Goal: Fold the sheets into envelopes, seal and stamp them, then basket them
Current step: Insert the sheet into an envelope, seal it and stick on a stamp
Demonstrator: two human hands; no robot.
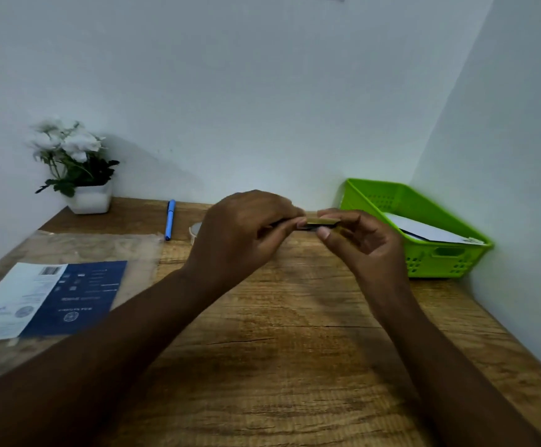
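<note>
My left hand (243,227) and my right hand (362,243) meet above the middle of the wooden table, both pinching a small flat gold and dark object (319,223) held edge-on; what it is I cannot tell. The green plastic basket (437,253) stands at the right against the wall, with white envelopes (424,232) lying inside it. On the left lies a clear plastic packet (69,250) with a blue and white printed sheet (53,298) in it.
A blue pen (169,220) lies at the back of the table. A small round whitish thing (195,230) shows partly behind my left hand. A white pot of white flowers (78,169) stands in the back left corner. Walls close the back and right sides.
</note>
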